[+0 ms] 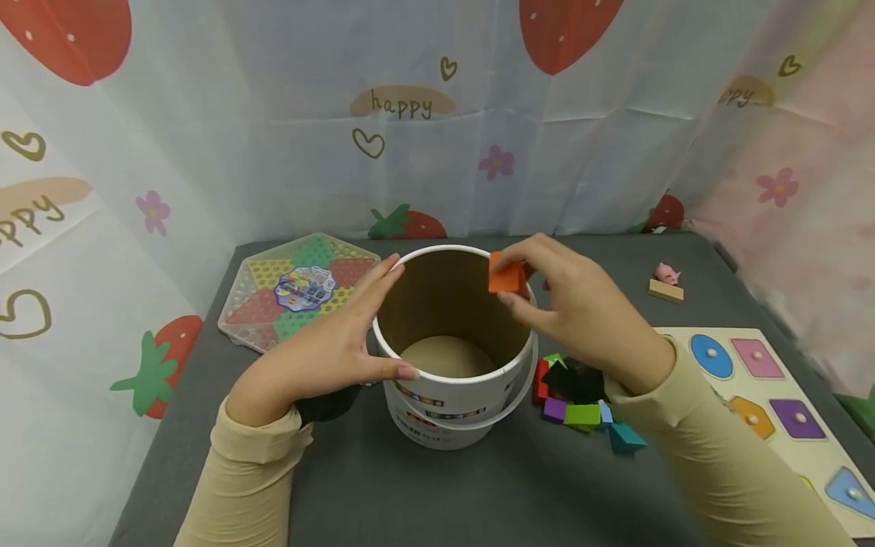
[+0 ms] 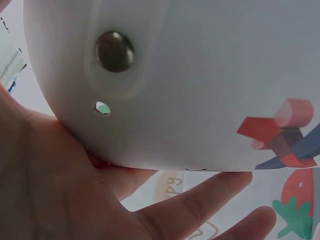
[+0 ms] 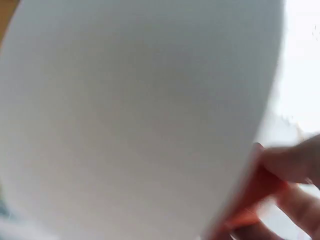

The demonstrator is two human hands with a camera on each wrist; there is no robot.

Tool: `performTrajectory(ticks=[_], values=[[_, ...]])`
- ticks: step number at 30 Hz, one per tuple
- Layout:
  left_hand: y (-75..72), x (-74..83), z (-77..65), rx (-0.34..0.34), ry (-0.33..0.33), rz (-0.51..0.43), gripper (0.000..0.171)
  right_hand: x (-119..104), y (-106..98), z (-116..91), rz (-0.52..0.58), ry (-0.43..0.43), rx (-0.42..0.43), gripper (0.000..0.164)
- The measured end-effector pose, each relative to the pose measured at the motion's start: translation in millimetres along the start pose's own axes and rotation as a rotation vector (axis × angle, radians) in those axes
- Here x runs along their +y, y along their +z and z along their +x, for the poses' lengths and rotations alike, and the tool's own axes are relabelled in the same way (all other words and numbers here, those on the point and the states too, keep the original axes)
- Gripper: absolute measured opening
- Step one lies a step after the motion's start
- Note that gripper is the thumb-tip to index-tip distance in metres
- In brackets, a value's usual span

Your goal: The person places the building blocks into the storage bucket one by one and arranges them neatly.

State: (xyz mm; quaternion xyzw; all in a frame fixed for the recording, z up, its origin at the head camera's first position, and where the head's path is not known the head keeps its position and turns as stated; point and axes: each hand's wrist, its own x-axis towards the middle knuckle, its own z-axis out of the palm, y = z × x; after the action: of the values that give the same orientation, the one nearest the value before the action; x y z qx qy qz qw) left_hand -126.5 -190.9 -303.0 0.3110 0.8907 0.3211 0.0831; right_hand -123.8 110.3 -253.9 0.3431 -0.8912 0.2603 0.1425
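Note:
A tall white bucket [image 1: 437, 391] with printed labels stands upright, its mouth facing up and its bare bottom in view. Against the left side of its rim rests my left hand [image 1: 328, 342], the fingers straight and spread from the thumb. The left wrist view shows the same hand [image 2: 165, 210] along the bucket's edge, near a metal rivet [image 2: 114, 51]. Over the right rim, my right hand [image 1: 570, 292] pinches an orange block [image 1: 504, 273] between thumb and fingers. In the blurred right wrist view, the bucket wall [image 3: 140, 110] hides part of that block.
Several coloured blocks [image 1: 582, 415] lie right of the bucket, partly under my right forearm. A hexagonal game board [image 1: 256, 272] sits at back left. On the right lies a knobbed shape board [image 1: 772, 391]; behind it, a pink pig figure [image 1: 666, 273] stands on a wooden block [image 1: 666, 290].

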Motion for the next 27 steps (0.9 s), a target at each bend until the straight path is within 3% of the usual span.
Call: performTrajectory(ticks=[6,10,12,15,18,20,22,27], values=[[2.5,-1.1,1.1,-0.007,-0.013,-0.014,0.110,-2.9,21.7,10.4,-0.050,-0.070,-0.239,0.033],[5.9,-1.7,2.7,-0.017,-0.008,-0.028,0.110,1.8,26.1,7.7,-0.037,-0.086,-0.278,0.031],[7.5,-1.7,3.4,-0.018,-0.006,-0.030,0.110,6.2,23.4,2.9,-0.023,-0.079,-0.225,0.031],[9.6,-2.3,4.1,-0.018,-0.004,-0.032,0.111,17.7,14.4,-8.2,0.011,-0.023,-0.064,0.028],[10.4,-3.0,4.6,-0.018,0.001,-0.041,0.111,37.7,4.6,-22.8,0.019,0.100,0.068,0.023],[10.0,-3.2,4.6,-0.018,0.003,-0.044,0.111,55.4,1.4,-34.0,-0.008,0.214,0.085,0.020],[8.7,-3.3,4.2,-0.017,0.005,-0.047,0.111,74.4,2.1,-45.3,-0.039,0.324,0.021,0.019],[2.4,-3.0,1.8,-0.011,0.007,-0.035,0.112,118.1,20.6,-73.4,-0.106,0.466,-0.315,0.022]])
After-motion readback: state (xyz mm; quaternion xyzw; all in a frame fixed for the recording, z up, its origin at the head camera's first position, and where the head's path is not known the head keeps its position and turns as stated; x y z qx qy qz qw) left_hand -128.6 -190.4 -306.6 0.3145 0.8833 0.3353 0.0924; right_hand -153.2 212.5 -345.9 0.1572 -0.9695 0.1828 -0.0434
